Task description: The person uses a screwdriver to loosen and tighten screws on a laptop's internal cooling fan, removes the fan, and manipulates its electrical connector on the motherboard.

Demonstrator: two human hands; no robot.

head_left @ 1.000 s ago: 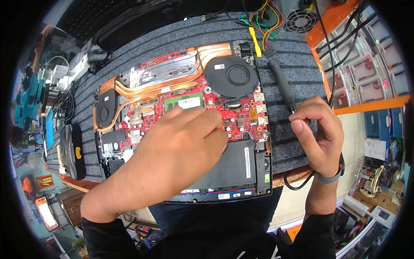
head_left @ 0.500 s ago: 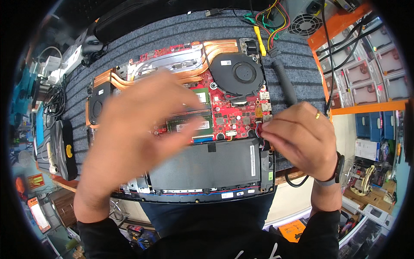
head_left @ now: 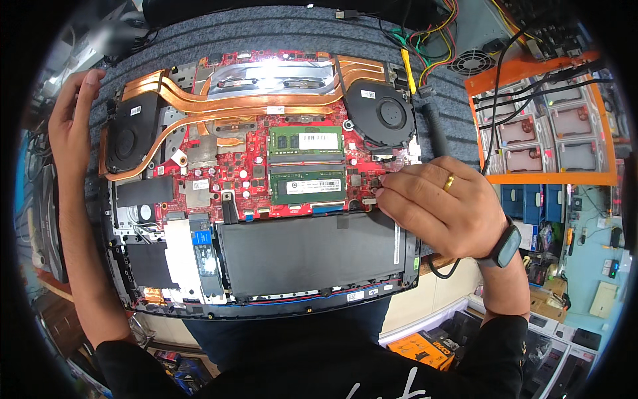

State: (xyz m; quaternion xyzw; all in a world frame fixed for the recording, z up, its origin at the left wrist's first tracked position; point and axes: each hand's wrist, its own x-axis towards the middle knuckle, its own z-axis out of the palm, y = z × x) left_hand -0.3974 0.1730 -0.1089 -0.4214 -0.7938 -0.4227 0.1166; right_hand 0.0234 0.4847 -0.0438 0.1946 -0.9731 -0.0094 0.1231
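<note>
- The opened laptop [head_left: 246, 308] lies inner side up on the striped mat [head_left: 462, 123], most likely so that its parts sit within reach.
- Its front edge juts past the table edge [head_left: 440, 261], over the person's legs, which brings the battery [head_left: 286, 259] close to the body.
- The right hand [head_left: 445, 209] comes in from the side, fingertips bunched on or just above the red board [head_left: 256, 156], above the battery's right end. Such a narrow grip seems suited to small parts; the fingers hide the spot, so I cannot tell whether anything is between them.
- The left hand [head_left: 72, 130] is raised at the laptop's left side, beside the left fan [head_left: 129, 136]. Its fingers are loosely stretched with nothing visible in them, and it leaves the board uncovered.
- Two memory sticks [head_left: 306, 141] [head_left: 309, 188] sit one above the other, left of the right fingertips.
- A dark screwdriver [head_left: 435, 130] lies on the mat beyond the right hand, probably parked there to be near yet off the laptop.
</note>
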